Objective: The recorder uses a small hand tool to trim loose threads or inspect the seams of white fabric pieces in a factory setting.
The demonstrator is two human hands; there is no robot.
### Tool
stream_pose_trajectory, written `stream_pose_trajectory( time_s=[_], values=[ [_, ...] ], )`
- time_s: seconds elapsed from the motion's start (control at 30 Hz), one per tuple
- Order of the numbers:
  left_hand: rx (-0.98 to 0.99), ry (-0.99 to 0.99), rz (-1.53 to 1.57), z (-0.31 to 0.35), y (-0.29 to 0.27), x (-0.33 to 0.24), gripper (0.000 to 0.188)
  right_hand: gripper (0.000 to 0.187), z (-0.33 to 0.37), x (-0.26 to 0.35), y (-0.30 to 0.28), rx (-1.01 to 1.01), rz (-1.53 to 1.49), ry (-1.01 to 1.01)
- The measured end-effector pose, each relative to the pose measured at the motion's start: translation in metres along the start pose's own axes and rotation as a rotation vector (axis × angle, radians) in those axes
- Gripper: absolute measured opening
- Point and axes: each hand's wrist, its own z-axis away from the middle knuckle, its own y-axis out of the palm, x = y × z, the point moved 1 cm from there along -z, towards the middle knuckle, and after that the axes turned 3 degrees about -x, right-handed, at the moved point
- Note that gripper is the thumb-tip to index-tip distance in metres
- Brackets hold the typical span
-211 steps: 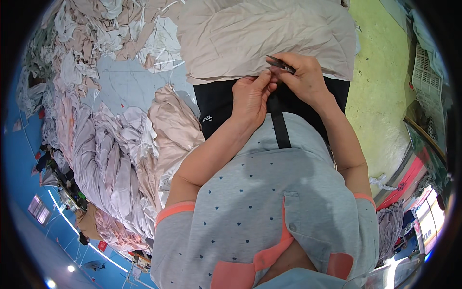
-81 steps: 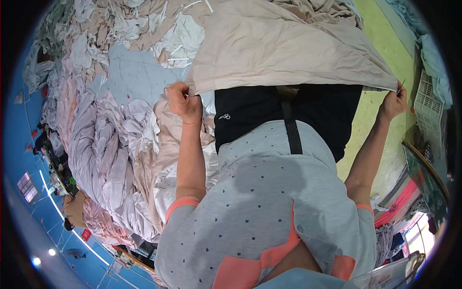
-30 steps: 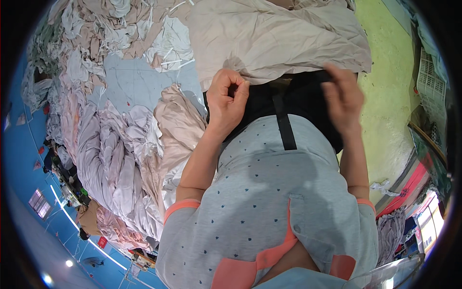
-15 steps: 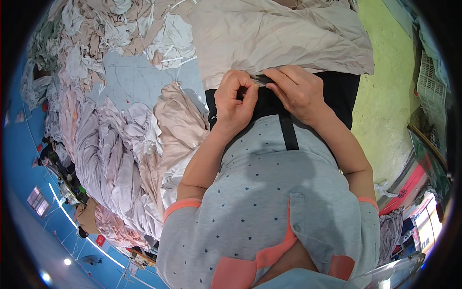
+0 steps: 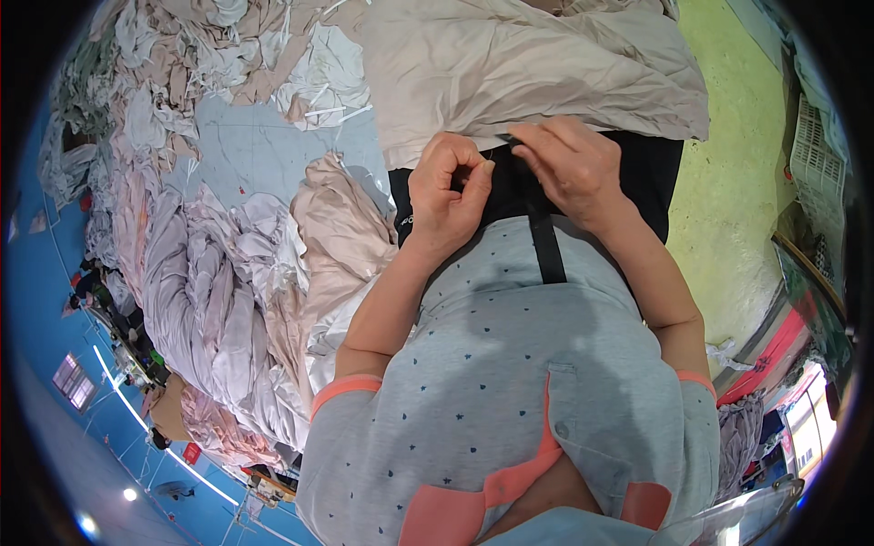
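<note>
Both hands meet at the near edge of the beige cloth, which is spread over the lap.

The left hand has its thumb and forefinger pinched together at that edge; whether cloth is caught between them I cannot tell. The right hand is just beside it, fingers clamped on a small dark tool whose tip points toward the left. A narrow gap parts the hands, with black trousers showing below the hem. Rightward there is room to move: the cloth's right edge ends over yellow floor, with a pale crate well apart. Leftward is tighter: a cloth heap lies near the left forearm, with grey floor beyond.
</note>
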Motion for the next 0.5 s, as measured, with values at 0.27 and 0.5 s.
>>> stream_pose_trajectory(
  time_s=[0.27,0.5],
  values=[
    [0.502,0.276,-0.635,-0.006,0.06,-0.003,0.008,0.022,0.015,-0.033,-0.039,-0.143,-0.081,0.386],
    [0.587,0.298,-0.652,-0.003,0.054,-0.015,0.013,0.046,0.036,-0.055,-0.075,-0.193,0.217,0.46]
  ],
)
